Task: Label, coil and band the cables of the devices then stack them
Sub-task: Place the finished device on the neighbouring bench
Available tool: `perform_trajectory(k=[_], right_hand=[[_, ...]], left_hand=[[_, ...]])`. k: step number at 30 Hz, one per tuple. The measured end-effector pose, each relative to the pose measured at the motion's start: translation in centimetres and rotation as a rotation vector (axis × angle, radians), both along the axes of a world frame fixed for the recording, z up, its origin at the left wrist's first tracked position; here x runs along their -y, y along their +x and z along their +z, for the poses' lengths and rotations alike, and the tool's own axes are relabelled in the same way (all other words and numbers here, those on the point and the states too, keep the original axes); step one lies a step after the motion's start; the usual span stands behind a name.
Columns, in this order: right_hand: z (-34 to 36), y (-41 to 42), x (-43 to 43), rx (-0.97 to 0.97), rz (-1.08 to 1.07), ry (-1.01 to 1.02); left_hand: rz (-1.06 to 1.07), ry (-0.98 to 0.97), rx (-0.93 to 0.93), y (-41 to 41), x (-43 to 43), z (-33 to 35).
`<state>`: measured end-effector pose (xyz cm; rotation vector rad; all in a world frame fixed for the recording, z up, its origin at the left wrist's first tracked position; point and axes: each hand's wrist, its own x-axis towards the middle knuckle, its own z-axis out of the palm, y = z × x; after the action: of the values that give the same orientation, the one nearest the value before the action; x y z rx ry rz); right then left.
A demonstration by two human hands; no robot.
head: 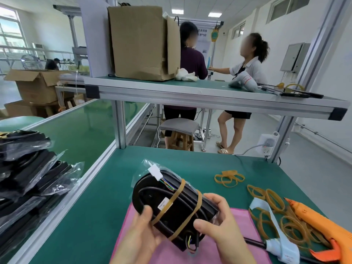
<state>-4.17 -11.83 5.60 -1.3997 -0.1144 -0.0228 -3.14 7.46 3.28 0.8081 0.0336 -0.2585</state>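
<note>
Where the device (171, 206) is: seen from the head camera, it is held just above the pink mat (238, 214) at the counter's (106, 197) near edge, tilted, one end pointing toward the far left.
Device: black, in a clear wrapper, with a black cable coiled on its upper face and a small white label (163, 203) on it.
Bands on device (196, 206): two tan rubber bands cross the coil and body.
Connector (155, 172): white plug with coloured wires, at the device's far end.
Left hand (141, 231): grip closed on the device's near-left side, thumb on top.
Right hand (222, 225): grip closed on the right end, fingers over the edge, thumb on the near corner.
Loose bands (285, 223): heaped toward the counter's right edge; a smaller cluster (229, 179) lies farther back.
Orange tool (323, 227): at the near right corner, beside the heap.
Label strip (282, 244): pale blue-white, lying between mat and orange tool.
Stack (28, 178): black bagged devices piled on the neighbouring counter to the left.
</note>
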Motion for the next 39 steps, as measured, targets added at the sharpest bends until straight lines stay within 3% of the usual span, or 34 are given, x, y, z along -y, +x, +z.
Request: perform_trajectory(k=[5,9,15,20,27,34,39], right_hand=[[-0.3,-1.2,-1.6,-0.040,0.009,0.059],[1.6,-0.7,-0.5,-0.063,0.013,-0.121],[3.4,1.9,-1.5,-0.069,-0.007,-0.318],[1.9,2.5,-2.2,-0.175,-0.140,-0.164],[1.4,2.6,-2.2,-0.303,-0.265,-0.154],[1.3,2.2,-2.2,-0.503,-0.286,0.153],[1.0,2.0,-2.4,-0.574,-0.305,0.300]], left_hand=[[0.192,-0.020,0.027,-0.3,0.7,1.2],[0.179,0.032,0.011,-0.3,-0.2,1.5],[0.148,0.267,0.044,0.1,1.1,1.7],[0.134,0.438,0.116,0.1,1.5,2.1],[0.208,0.753,0.132,-1.4,2.2,2.9],[0.108,0.611,0.195,-1.5,1.3,4.2],[0.004,0.710,0.268,-1.1,1.3,3.6]])
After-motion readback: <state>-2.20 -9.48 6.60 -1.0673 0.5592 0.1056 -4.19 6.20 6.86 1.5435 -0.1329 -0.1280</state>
